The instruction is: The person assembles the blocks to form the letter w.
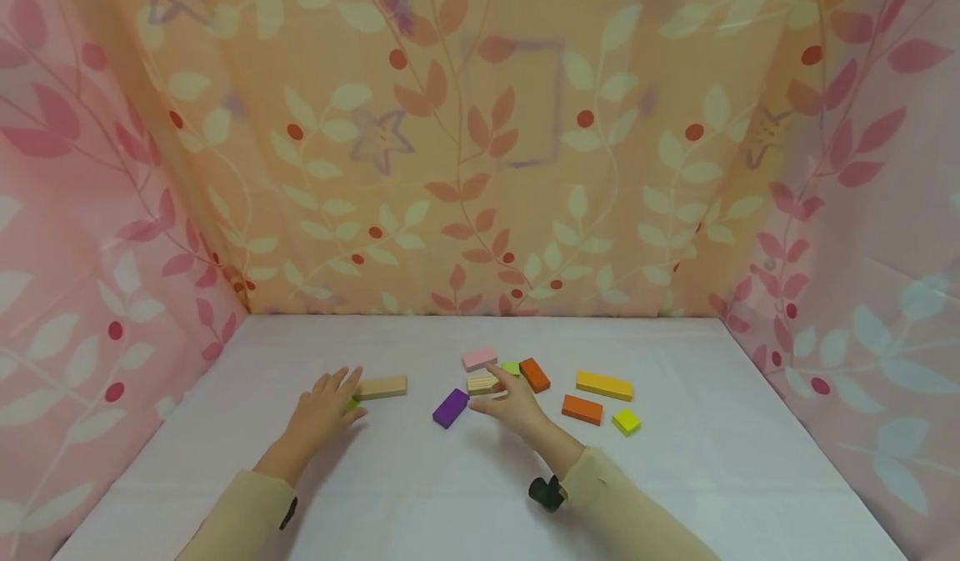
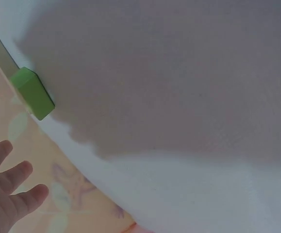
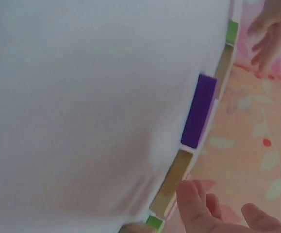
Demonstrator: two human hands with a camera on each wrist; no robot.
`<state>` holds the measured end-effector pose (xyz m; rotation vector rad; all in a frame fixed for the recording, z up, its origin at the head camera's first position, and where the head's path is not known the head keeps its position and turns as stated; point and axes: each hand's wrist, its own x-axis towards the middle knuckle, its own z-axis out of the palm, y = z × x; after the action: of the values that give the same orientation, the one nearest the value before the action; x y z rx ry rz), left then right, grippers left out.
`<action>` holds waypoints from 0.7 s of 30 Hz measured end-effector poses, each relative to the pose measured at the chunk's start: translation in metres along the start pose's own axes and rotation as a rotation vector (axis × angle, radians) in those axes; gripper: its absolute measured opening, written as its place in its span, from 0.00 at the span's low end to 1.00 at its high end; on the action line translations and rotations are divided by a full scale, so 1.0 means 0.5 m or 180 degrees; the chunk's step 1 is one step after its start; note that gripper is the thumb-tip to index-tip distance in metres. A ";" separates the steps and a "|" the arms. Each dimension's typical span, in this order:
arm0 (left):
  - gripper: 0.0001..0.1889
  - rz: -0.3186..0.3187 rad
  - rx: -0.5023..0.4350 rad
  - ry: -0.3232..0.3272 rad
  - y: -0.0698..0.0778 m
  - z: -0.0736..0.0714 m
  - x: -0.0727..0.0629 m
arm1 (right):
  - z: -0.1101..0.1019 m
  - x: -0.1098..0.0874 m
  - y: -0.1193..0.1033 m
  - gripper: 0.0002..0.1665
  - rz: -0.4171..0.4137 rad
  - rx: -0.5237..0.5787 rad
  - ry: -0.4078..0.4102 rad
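- Evidently, the left hand [image 1: 318,413], lower left of the frame, spreads empty beside a green block [image 2: 33,93].
- The right hand [image 1: 519,411], lower centre, gapes empty by a wooden block [image 1: 480,386], perhaps leaving room around it.
- Lying flat, both blocks probably sit steady.

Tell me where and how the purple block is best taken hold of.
Probably from above, pinching the purple block across its narrow width, on its two long sides, slightly toward the near end. It lies flat and slanted, so the long sides give an easy pinch, while its far end sits close to the pale block by the right hand; no block stands by its near end.
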<state>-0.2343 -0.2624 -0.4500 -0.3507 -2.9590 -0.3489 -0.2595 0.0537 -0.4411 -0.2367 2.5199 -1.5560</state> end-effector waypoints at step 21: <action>0.31 -0.0048 -0.0153 -0.0262 -0.040 0.029 0.059 | 0.072 0.047 -0.002 0.48 0.0162 -0.0249 -0.0476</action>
<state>-0.2691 -0.2713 -0.4631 -0.3572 -3.0393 -0.4177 -0.2742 0.0167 -0.4574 -0.2856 2.4532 -1.3691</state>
